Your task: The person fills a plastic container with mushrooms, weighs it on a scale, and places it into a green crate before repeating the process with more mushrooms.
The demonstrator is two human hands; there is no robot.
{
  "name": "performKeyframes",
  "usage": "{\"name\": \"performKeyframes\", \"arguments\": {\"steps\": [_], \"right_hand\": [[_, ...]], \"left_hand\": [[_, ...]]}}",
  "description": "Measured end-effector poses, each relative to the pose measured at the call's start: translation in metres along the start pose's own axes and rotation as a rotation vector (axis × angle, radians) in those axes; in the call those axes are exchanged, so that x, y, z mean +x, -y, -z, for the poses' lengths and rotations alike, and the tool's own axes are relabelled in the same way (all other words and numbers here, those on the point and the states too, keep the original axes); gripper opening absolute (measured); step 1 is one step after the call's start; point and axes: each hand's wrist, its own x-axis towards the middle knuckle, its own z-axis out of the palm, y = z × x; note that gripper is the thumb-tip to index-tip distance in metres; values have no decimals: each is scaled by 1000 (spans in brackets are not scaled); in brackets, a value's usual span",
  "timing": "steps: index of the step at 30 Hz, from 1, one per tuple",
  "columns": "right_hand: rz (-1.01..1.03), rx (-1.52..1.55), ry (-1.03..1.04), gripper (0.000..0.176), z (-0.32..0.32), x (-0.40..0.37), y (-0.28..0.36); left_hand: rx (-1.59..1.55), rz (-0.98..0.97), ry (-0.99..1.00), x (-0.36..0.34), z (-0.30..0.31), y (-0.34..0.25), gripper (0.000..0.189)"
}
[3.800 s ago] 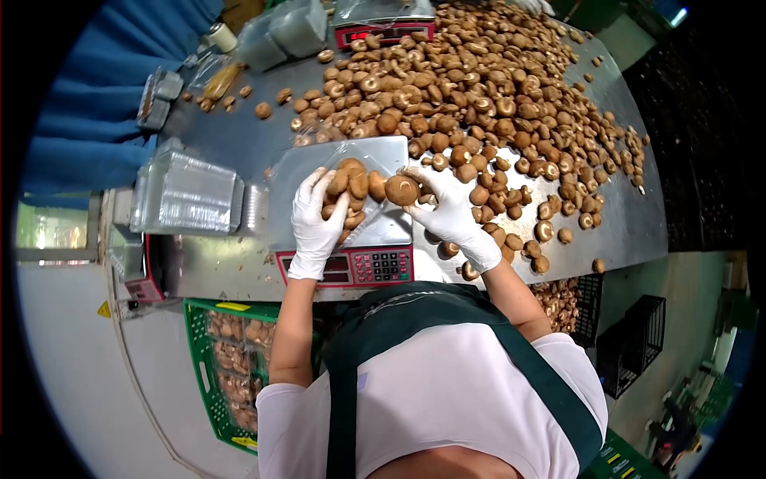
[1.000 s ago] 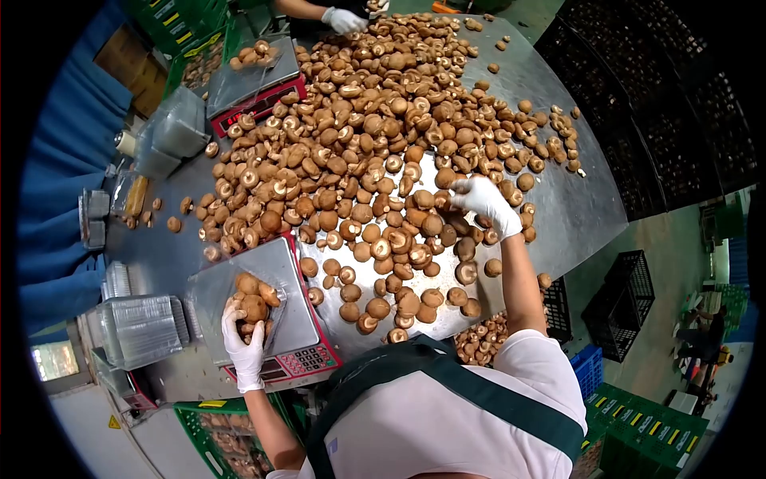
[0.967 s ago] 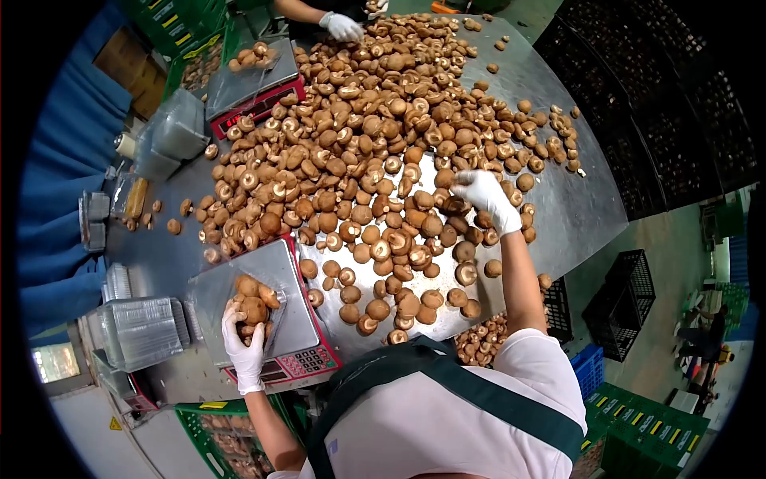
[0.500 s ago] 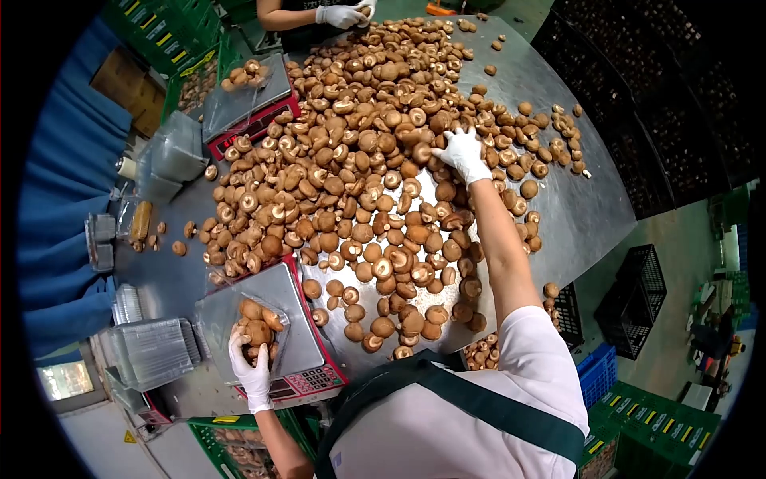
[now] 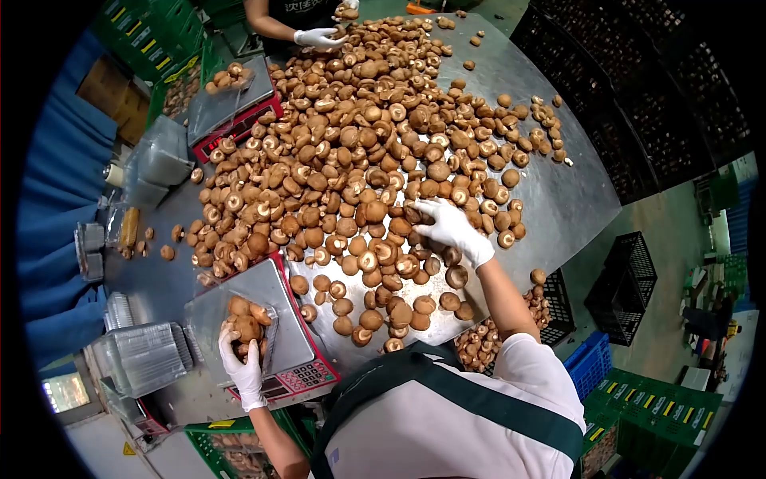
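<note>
On the near scale (image 5: 299, 343) lies a clear plastic tray (image 5: 272, 329) heaped with shiitake mushrooms (image 5: 243, 310). My left hand (image 5: 244, 375), in a white glove, curls around the tray's near left side, fingers against the mushrooms. Farther right, my right hand (image 5: 448, 227), gloved too, reaches over the big mushroom pile (image 5: 319, 172) with fingers stretched and apart. Its fingertips are right at a few brown caps, and loose mushrooms surround it.
Across the table (image 5: 570, 191) a person's gloved hand (image 5: 319, 37) works at the pile. A second scale (image 5: 239, 120) holds more mushrooms. Stacked clear trays (image 5: 148, 359) stand at left. Black crates (image 5: 626, 275) sit on the floor at right, green crates (image 5: 654, 415) lower right.
My right hand has come back toward me over the pile, and mushrooms near it have shifted. My left hand stays at the tray. The other person's hands have moved apart.
</note>
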Motion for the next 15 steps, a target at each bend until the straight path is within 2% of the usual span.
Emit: {"name": "performKeyframes", "arguments": {"steps": [3, 4, 6, 9, 10, 13, 14, 15], "right_hand": [[-213, 296, 47, 41, 21, 19, -19], [-164, 364, -167, 34, 20, 24, -29], [-305, 296, -377, 34, 27, 48, -51], [-329, 207, -688, 29, 42, 81, -92], [-449, 117, -698, 34, 51, 93, -100], [-520, -59, -534, 57, 69, 113, -123], [-540, -92, -419, 75, 63, 128, -142], [-565, 11, -317, 84, 60, 132, -141]], "left_hand": [[-3, -20, -9, -1, -1, 2, 32], [-2, -21, -12, -1, -1, 3, 32], [-3, -16, -6, -1, -1, 2, 32], [-10, 10, -2, 0, -1, -2, 33], [-8, 11, -1, 0, -2, -2, 33], [25, -21, -9, 1, -3, -1, 35], [27, -19, -7, 1, -3, 0, 35], [29, -18, -5, 1, -3, 0, 35]]}}
